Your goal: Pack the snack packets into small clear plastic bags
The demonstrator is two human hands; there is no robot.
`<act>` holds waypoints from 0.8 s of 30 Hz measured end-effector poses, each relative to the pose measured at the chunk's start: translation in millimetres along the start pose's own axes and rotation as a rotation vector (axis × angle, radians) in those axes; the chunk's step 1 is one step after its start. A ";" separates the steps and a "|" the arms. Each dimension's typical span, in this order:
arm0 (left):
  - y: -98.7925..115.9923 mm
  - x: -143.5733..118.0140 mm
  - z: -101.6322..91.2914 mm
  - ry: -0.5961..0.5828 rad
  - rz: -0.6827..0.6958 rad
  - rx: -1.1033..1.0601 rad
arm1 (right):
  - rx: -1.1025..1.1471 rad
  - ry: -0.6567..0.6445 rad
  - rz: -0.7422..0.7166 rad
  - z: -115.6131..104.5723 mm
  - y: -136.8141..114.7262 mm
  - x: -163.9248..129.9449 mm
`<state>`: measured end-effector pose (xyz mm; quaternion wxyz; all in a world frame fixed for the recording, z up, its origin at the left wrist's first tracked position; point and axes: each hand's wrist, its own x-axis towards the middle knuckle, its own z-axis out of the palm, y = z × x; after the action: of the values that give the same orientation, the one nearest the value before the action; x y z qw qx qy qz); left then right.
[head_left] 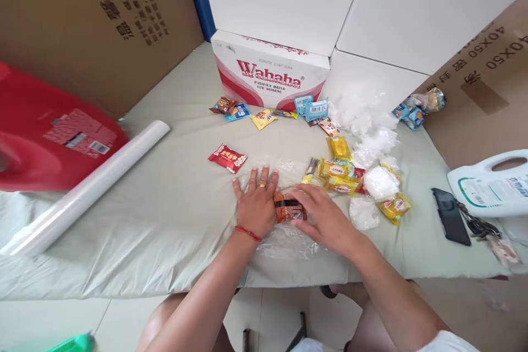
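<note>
- Two bare hands lie low on the pale green table cover (165, 214), near its front edge.
- We note the left hand (256, 203) flat, palm down, fingers spread, gripping nothing; it presses on a sheet of clear plastic wrap (289, 239). Ring on one finger, red cord at the wrist.
- We see the right hand (324, 215) palm down, fingers loosely extended, their tips touching the brown snack packet (289, 209); not closed around it.
- That packet lies between the two hands, on the clear wrap, touching both.
- Just beyond the right hand: a cluster of yellow snack packets (338, 176), with crumpled bundles of clear wrap (379, 182) to their right.
- A red snack packet (227, 158) lies alone, far-left of the left hand.
- Farther back, small mixed packets (264, 115) sit in a row before the Wahaha carton (268, 74).
- A roll of clear film (86, 190) lies slanted at left, beside a red container (37, 132).
- At right, well apart: a black phone (450, 215) and a white jug (490, 184).
</note>
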<state>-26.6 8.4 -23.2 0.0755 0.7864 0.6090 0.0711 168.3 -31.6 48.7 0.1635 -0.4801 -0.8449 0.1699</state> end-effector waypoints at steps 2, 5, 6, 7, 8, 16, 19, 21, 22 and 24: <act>1.4 0.7 0.9 0.022 -0.006 0.000 | -0.058 0.215 0.075 -21.0 4.5 -22.2; 3.7 1.2 -0.3 0.031 -0.007 0.003 | -0.314 0.397 0.324 -33.2 31.5 -61.5; 4.1 1.4 -0.8 0.033 -0.009 0.006 | -0.400 0.371 0.392 -30.5 44.0 -73.9; 4.4 1.5 -1.2 0.032 -0.011 0.008 | -0.458 0.331 0.438 -25.4 56.4 -85.4; 4.5 1.7 -1.7 0.030 -0.013 0.008 | -0.476 0.286 0.464 -19.4 67.5 -95.6; 4.7 2.9 -5.4 -0.009 -0.007 0.020 | -0.270 0.544 0.460 -43.0 100.8 -124.4; 4.7 3.1 -6.1 -0.009 -0.008 0.020 | -0.159 0.547 0.674 -62.9 129.7 -109.3; 4.5 3.0 -6.2 -0.005 -0.003 0.019 | -0.099 0.416 0.772 -69.2 150.2 -96.2; 4.4 2.9 -6.0 -0.002 0.001 0.018 | -0.097 0.330 0.785 -71.2 158.0 -89.9; 4.1 2.6 -5.6 0.006 0.005 0.018 | -0.146 0.195 0.768 -75.3 166.8 -79.5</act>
<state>-23.2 10.1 -16.9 0.0662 0.7885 0.6077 0.0683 366.1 -10.5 32.5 0.1331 -0.7851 -0.5945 0.1118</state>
